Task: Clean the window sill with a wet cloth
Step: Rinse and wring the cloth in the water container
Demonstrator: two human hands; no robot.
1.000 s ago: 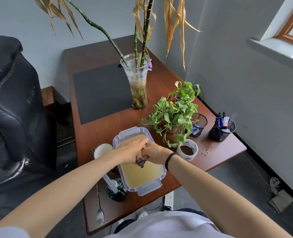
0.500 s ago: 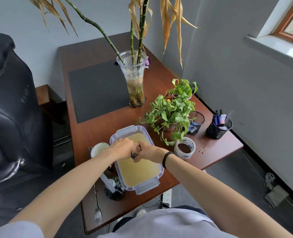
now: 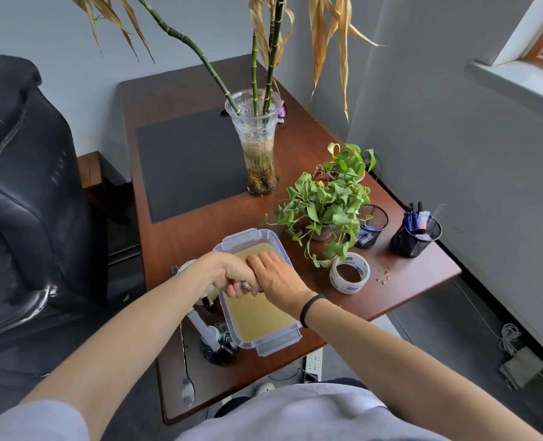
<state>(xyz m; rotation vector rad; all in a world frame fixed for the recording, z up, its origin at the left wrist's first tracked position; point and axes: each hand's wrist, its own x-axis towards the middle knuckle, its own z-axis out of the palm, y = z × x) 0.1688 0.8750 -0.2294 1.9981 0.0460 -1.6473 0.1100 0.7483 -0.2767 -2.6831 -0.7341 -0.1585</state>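
Observation:
Over a clear plastic container (image 3: 265,346) of yellowish water, my left hand (image 3: 230,274) and my right hand (image 3: 278,276) are pressed together around a small patterned cloth (image 3: 245,286). Both hands grip it, and only a dark checked tip shows between the fingers. The container stands at the near part of a brown desk (image 3: 181,243). The pale window sill (image 3: 518,82) runs along the wall at the upper right, under a wooden window frame.
Beside the container sit a potted green plant (image 3: 322,208), a tape roll (image 3: 349,276), two mesh pen cups (image 3: 415,235) and a glass vase (image 3: 259,144) of bamboo. A cup, a spoon (image 3: 186,381) and a dark jar lie left of it. A black chair (image 3: 25,186) stands at left.
My hands have closed tighter together around the cloth, so less of it shows. They sit a little further toward the container's left rim.

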